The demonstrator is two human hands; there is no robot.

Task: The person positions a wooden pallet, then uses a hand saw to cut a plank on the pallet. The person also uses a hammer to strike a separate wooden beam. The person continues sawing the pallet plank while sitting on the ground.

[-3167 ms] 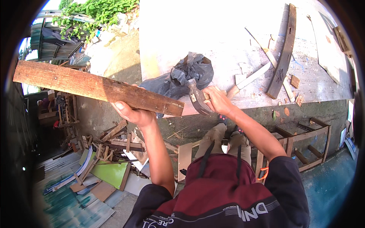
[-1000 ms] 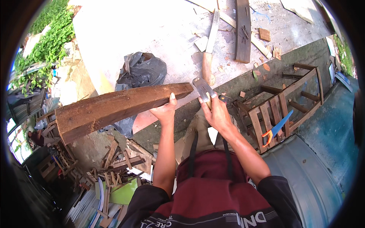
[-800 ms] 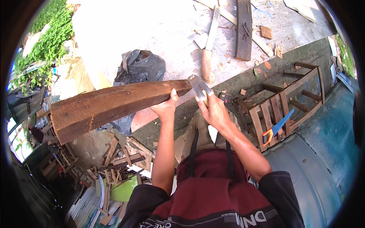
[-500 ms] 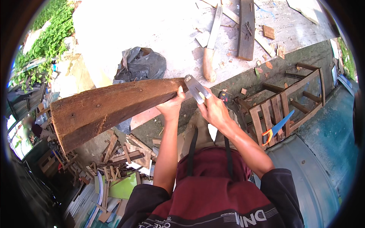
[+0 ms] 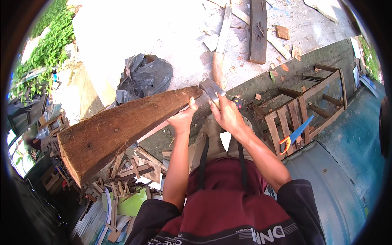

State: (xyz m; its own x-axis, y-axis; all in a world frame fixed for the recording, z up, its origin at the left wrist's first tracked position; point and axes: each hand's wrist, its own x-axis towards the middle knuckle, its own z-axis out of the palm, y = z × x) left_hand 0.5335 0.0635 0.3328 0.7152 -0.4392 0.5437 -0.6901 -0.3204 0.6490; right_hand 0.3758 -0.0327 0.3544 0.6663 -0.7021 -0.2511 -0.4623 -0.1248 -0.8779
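Note:
A thick, rough brown wooden beam (image 5: 130, 116) slants up from the lower left, its wide end nearest the left side. My left hand (image 5: 182, 119) is closed around the beam's narrow far-right end from below, thumb up along its edge. In my right hand (image 5: 228, 116) is a claw hammer (image 5: 211, 87), gripped close to its metal head. The head rests at or against the beam's narrow end; exact contact is hard to see. Most of the hammer's handle is hidden by my fingers.
On the pale table (image 5: 241, 75) lie a large wooden-handled knife (image 5: 220, 61), a dark plank (image 5: 258, 34) and a black plastic bag (image 5: 147, 73). To the right are a wooden frame (image 5: 302, 106) and a blue handsaw (image 5: 300, 130). Scrap wood (image 5: 139, 167) is heaped at lower left.
The beam's wide end has swung down and tilted, showing more of its upper face. The hammer head has turned and now lies flatter at the narrow end.

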